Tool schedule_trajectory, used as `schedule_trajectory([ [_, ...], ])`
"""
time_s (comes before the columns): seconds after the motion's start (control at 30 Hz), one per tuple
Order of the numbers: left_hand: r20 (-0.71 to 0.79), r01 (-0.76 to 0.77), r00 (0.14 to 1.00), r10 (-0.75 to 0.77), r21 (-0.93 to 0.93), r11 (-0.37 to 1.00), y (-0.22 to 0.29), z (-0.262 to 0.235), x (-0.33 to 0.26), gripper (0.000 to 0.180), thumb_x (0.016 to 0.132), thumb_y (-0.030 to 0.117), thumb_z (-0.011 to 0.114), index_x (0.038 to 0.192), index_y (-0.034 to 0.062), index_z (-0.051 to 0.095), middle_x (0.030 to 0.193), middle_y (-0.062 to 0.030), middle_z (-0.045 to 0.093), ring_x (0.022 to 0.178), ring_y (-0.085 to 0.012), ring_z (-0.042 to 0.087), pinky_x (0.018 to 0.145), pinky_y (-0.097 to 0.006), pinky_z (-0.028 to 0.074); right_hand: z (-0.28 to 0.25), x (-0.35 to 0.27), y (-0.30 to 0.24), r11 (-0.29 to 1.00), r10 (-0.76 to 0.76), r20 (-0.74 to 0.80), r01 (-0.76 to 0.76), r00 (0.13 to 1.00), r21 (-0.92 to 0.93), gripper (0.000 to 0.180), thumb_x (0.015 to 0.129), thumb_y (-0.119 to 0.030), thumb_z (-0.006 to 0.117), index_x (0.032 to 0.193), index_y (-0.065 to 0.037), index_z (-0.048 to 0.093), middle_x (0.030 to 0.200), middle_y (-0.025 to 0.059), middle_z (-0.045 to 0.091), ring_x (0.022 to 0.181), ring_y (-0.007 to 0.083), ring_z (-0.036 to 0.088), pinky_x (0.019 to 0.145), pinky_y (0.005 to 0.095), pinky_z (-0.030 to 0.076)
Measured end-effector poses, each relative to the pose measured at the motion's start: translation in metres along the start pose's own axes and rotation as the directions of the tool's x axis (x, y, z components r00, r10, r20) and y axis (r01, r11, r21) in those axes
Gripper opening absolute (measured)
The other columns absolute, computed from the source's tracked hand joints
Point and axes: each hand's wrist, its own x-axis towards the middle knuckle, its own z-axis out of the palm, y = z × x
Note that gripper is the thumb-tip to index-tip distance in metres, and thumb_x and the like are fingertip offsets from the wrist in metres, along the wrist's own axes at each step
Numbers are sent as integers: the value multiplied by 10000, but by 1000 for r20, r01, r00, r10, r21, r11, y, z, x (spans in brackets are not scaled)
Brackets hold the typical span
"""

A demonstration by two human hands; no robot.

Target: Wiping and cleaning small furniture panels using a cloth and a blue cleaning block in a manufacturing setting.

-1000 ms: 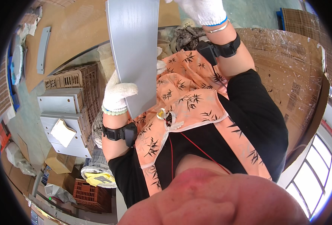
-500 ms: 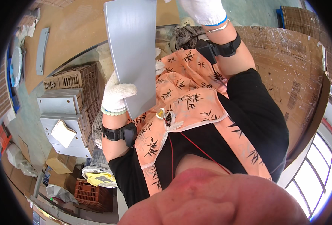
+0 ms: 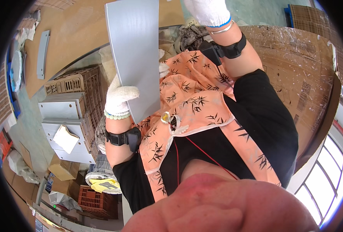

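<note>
A long, flat grey panel (image 3: pixel 134 50) stands tilted in front of my body, its far end reaching the top edge of the picture. My left hand (image 3: pixel 119 96), in a white knit glove, is closed around the panel's lower part. The thumb lies over the face, and gloved fingertips show past the right edge from behind. At the top, right of the panel, is my right hand (image 3: pixel 210 12), also in a white glove with a blue cuff edge. Its fingers run out of the picture, so what they do is hidden.
To the left, several grey panels (image 3: pixel 65 133) are stacked by a brown plastic crate (image 3: pixel 76 81), with a white cloth (image 3: pixel 66 138) on top. One narrow grey piece (image 3: pixel 43 54) lies on the brown board (image 3: pixel 76 31). Large cardboard (image 3: pixel 283 69) is at the right.
The grey panel and my left hand have shifted very slightly left. My right hand has moved a little up and to the left.
</note>
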Motion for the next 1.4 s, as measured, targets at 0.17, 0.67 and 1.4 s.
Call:
schedule_trajectory([
  [0.17, -13, -10, 1000, 10, 16, 1000, -2, -1, -2, 925, 677, 86, 776, 1458, -95, 315, 1438, -327, 411, 1289, -484, 466, 1097, -603, 338, 3, -2, 0, 1000, 0, -5, 0, 1000, -29, 266, 880, -11, 662, 1143, -25, 629, 957, 43, 655, 772, 97, 586, 700, 232, 477],
  [0.67, -4, 7, 1000, -7, 10, 1000, -1, -1, 4, 952, 669, 115, 783, 1471, -75, 305, 1458, -333, 378, 1290, -473, 469, 1099, -591, 342, 0, -2, -3, 992, -24, 18, 26, 1000, -123, 249, 886, -15, 650, 1133, -35, 622, 936, 36, 661, 788, 90, 585, 713, 233, 472],
  [1.4, 72, -43, 997, 39, 50, 998, -1, -1, 0, 911, 732, 186, 760, 1462, -99, 296, 1452, -356, 369, 1278, -499, 469, 1086, -604, 360, 12, -3, 3, 994, -94, 2, 94, 996, -53, 282, 889, 49, 637, 1157, -11, 572, 1048, 93, 653, 906, 172, 651, 823, 303, 525],
])
